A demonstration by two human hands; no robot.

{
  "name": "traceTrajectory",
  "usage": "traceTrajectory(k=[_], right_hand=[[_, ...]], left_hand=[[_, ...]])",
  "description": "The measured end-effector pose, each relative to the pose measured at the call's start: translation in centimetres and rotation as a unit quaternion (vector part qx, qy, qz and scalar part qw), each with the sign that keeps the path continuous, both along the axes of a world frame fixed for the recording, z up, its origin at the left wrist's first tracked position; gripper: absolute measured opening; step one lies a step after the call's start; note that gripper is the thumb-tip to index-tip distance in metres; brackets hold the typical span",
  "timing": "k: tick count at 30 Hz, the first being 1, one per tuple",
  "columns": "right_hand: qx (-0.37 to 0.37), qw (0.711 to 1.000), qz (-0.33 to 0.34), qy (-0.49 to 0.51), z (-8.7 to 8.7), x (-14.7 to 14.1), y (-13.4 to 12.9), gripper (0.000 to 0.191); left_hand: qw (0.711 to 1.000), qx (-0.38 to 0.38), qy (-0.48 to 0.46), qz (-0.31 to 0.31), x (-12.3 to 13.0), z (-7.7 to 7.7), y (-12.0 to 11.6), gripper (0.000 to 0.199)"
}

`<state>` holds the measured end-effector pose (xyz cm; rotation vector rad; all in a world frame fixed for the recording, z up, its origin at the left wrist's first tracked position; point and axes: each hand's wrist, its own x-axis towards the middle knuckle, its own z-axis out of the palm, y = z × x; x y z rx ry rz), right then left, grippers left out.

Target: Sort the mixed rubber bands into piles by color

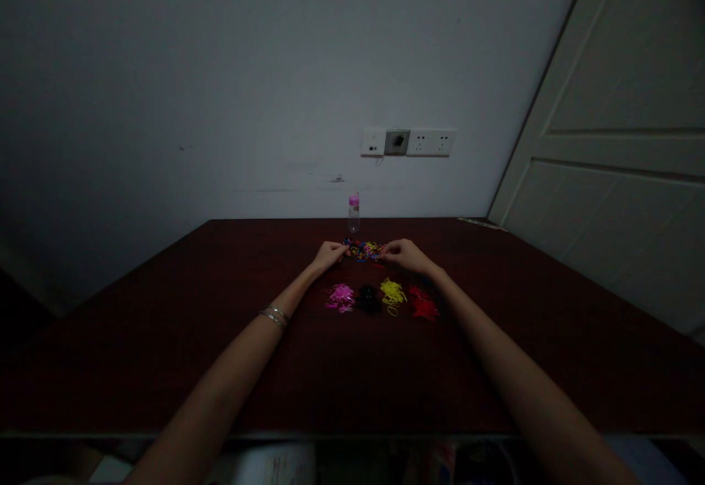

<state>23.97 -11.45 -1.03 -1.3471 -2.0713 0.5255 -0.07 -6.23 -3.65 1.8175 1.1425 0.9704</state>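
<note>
A mixed heap of small coloured rubber bands lies toward the back of the dark red table. At its left edge my left hand has its thumb and fingers pinched together. My right hand pinches at the heap's right edge; what is between the fingertips of either hand is too small to make out. Nearer me sit sorted piles in a row: pink bands, black bands, yellow bands and red bands. A silvery bracelet circles my left wrist.
Behind the heap a clear bottle with a pink cap stands upright near the wall. Sockets and switches are set in the wall above. A pale panelled door borders the right side. Various items show below the table's front edge.
</note>
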Motion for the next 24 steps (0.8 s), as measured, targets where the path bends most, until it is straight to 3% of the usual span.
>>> traceTrajectory(k=[7, 13, 18, 21, 24], right_hand=[[-0.154, 0.986, 0.032, 0.051, 2.9, 3.6, -2.1, 0.024], [-0.212, 0.975, 0.062, 0.000, 2.7, 5.0, -1.8, 0.015], [-0.262, 0.962, 0.055, -0.050, 2.3, 5.1, -1.7, 0.018], [-0.262, 0.963, 0.039, -0.051, 2.1, 5.3, -1.6, 0.022], [-0.201, 0.979, 0.017, 0.006, 1.5, 6.0, -1.1, 0.026]], left_hand=[[1.000, -0.001, 0.014, 0.009, 0.0, -0.1, 0.0, 0.037], [1.000, 0.013, 0.022, 0.015, -0.1, -0.2, 0.1, 0.034], [0.998, 0.049, 0.038, 0.030, 0.2, -0.1, -0.5, 0.030], [0.994, 0.094, 0.062, 0.011, 0.5, -0.1, -0.6, 0.028], [0.985, 0.136, 0.100, -0.023, 1.0, 0.1, -0.4, 0.027]])
